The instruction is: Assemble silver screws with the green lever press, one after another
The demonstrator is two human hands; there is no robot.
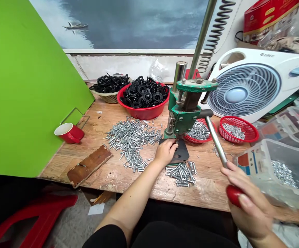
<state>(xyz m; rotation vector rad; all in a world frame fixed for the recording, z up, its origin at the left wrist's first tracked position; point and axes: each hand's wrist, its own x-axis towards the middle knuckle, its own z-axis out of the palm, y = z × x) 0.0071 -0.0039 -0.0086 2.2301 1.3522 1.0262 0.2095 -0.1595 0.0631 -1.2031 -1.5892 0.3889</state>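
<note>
A green hand press (184,119) stands on the wooden bench. My right hand (254,203) is wrapped round its lever (216,141), a steel bar with a red knob (234,195) at the end. At the press's foot, my left hand (166,151) has its fingertips pinched together under the ram, over the black base plate (182,151). What those fingers hold, if anything, is too small to tell. A small heap of metal eye bolts (183,174) lies in front of the base. Left of the press spreads a larger pile of similar silvery metal pieces (132,139).
A red bowl (144,113) and a woven basket (109,98) hold black rings. Red baskets (251,136) of metal pieces and clear plastic bins (255,186) are at right, before a white fan (245,89). A red mug (70,134) and brown board (90,165) sit left.
</note>
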